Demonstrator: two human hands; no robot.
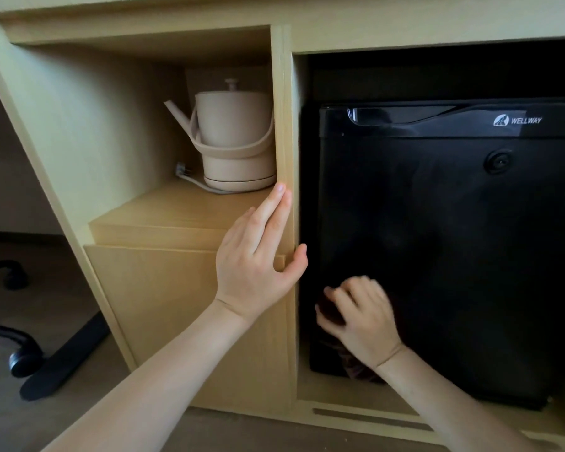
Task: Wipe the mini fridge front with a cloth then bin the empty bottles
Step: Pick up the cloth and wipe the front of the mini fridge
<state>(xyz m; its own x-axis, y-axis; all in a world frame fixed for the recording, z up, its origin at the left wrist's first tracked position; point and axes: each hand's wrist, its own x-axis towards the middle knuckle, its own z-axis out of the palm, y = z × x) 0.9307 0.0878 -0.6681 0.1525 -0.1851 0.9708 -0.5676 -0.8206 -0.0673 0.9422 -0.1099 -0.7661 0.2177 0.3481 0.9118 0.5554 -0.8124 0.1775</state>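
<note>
The cloth point(330, 310) is dark, soft and limp, so it will bunch and fold under pressure rather than hold a shape. It looks light. I judge it best held as a wad under the palm, with the fingers spread over the top so a flat patch meets the door. My right grip point(362, 318) is curled down on it, fingers bent over the bundle and thumb tucked at its left side, though motion blur hides just how tight. The cloth sits beneath and slightly left of that grip, pressed against the lower left corner of the fridge point(454, 239), and a loose tail of it hangs down below my wrist toward the fridge's bottom edge.

The fridge front is smooth, glossy and hard. I expect the cloth to slide easily on it, and the slack tail could drag or snag at the base.

My left grip point(258, 259) holds nothing: fingers straight and flat on the wooden panel point(284, 125) just left of the fridge, thumb round the panel's edge. I see 0 bottles from here.
</note>
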